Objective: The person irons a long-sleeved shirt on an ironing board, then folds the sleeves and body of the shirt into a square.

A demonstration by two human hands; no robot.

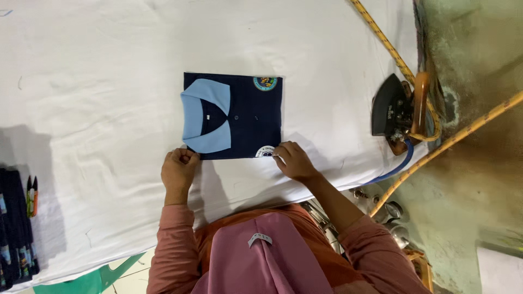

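Note:
A folded navy polo shirt [245, 117] with a light blue collar and two round badges lies on the white padded table [98, 81]. My left hand [178, 170] is closed on the shirt's near left corner, just below the collar. My right hand [293, 160] pinches the near right corner beside a round badge. Both hands rest on the table at the shirt's near edge.
A black iron [393, 109] stands at the table's right edge, with a yellow braided cord [392, 51] and a blue cord [400, 163] running from it. A stack of navy garments [13, 234] and small snips [31, 196] lie at the left. Metal parts [384, 209] sit below right.

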